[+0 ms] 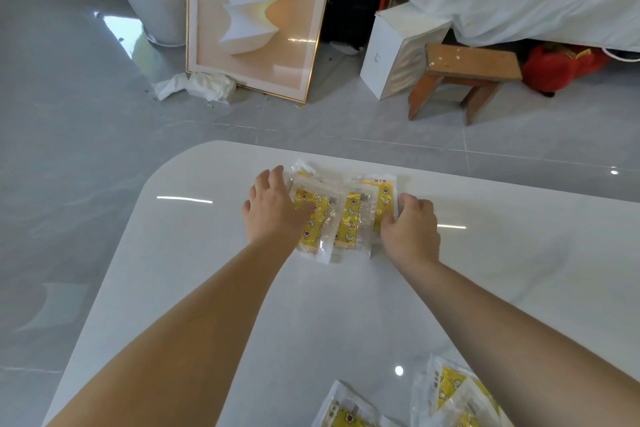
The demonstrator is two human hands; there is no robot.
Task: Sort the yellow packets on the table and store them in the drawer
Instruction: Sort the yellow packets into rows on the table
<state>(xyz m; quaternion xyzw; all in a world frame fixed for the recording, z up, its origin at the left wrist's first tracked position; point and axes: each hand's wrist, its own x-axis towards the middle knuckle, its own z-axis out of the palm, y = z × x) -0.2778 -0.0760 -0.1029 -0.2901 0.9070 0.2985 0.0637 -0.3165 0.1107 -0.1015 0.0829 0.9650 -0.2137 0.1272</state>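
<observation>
Head view: left hand (273, 210) fingers spread flat on yellow packets (346, 222); right hand (412, 224) pinches their edge.

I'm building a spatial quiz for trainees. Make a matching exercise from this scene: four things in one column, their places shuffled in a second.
Things:
1 framed picture
2 wooden stool
3 far packet pile
4 near packets

Places:
a between the left hand and right hand
b near edge of the table
c leaning, standing on the floor
d on the floor, beside the white box

Pairs: 1-c, 2-d, 3-a, 4-b.
</observation>
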